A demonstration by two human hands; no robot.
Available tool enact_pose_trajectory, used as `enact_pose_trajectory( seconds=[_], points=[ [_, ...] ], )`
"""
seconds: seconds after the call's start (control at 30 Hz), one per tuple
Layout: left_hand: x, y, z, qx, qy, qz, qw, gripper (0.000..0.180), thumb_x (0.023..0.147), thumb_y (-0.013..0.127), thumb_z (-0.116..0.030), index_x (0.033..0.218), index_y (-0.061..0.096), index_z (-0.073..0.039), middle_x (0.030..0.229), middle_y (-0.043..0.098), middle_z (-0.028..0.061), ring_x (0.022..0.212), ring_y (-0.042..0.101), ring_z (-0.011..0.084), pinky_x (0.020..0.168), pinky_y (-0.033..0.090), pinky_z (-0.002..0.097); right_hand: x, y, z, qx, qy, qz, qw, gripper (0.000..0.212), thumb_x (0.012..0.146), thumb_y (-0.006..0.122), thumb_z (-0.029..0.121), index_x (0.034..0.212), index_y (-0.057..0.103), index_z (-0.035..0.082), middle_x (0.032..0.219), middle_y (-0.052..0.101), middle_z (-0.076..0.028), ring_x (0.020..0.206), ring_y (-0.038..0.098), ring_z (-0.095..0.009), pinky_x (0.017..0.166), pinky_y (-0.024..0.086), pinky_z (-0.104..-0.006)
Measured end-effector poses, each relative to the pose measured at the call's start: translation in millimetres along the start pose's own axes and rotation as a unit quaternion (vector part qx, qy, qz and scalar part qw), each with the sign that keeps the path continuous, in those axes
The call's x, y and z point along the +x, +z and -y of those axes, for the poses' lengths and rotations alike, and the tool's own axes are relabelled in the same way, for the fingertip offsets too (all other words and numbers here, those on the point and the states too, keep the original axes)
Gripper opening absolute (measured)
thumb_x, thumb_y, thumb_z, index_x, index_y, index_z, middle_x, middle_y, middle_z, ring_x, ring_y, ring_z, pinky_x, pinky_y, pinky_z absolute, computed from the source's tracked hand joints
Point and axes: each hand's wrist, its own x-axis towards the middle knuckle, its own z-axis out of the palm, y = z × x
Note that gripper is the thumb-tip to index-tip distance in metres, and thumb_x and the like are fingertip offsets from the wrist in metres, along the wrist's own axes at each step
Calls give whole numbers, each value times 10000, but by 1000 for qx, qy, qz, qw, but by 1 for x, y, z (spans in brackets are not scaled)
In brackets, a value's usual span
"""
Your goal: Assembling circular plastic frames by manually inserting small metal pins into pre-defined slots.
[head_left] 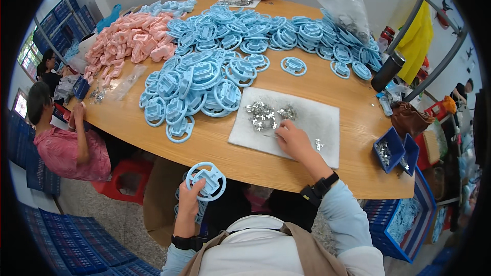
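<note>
Pinching the light-blue ring (211, 187) by its lower left side, the left hand (189, 202) holds it over the lap, probably to leave its inner frame uncovered; the right hand (295, 143) has its fingertips together beside the small metal pieces (262, 116), whether gripping one I cannot tell; the white pad (319, 115) likely keeps these gathered; beyond lie heaped blue rings (204, 71), seemingly within reach.

On the counter (368, 138): blue ring-shaped pieces (204, 71) and pink pieces (135, 36), both too heaped to count; one white board (309, 122) by the near edge, bearing two heaps of metal bits (262, 116) and one small cluster (319, 144); one dark flask (387, 70) and two blue bins (394, 145) along the right edge. One blue ring (209, 188) in the left hand (189, 202).
</note>
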Motion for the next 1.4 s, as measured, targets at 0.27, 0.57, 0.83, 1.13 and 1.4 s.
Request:
enact_pose_trajectory(
  seconds=[0.27, 0.57, 0.83, 1.13, 1.4],
  points=[
    [16, 24, -5, 0, -7, 45, 999, 194, 757, 669, -165, 845, 568, -25, 723, 579, 7, 616, 534, 54, 536, 406, 188, 1, -9, -5, 137, 80, -90, 983, 89, 737, 587, 109, 792, 626, 51, 814, 571, -122, 725, 570, -310, 634, 457, -381],
    [12, 39, -6, -15, -39, 64, 997, 227, 770, 651, -129, 933, 572, 8, 764, 607, 31, 623, 570, 72, 522, 438, 183, 17, -4, -5, 120, 97, -91, 984, 119, 709, 591, 104, 780, 624, 14, 774, 576, -155, 731, 552, -333, 659, 443, -393],
    [16, 57, -10, -8, -54, 116, 992, 280, 781, 648, -151, 1006, 565, -6, 791, 590, 10, 643, 555, 51, 515, 423, 168, 10, -3, -14, 152, 125, -66, 978, 109, 700, 607, 92, 757, 611, -1, 737, 578, -155, 669, 553, -291, 617, 443, -342],
    [23, 76, -6, 23, -64, 152, 986, 337, 773, 662, -194, 1041, 557, -19, 784, 562, -13, 636, 511, 27, 504, 378, 166, 2, -29, 1, -61, -56, 88, 993, 68, 754, 579, 85, 795, 614, 45, 831, 551, -101, 675, 559, -312, 602, 458, -392],
    [26, 83, -4, 0, -53, 141, 989, 327, 778, 654, -184, 1045, 546, -28, 811, 571, -8, 667, 534, 41, 525, 398, 169, 4, -13, 1, 110, 72, -83, 988, 93, 751, 594, 113, 791, 623, 35, 735, 553, -114, 659, 562, -297, 586, 446, -374]
  ],
)
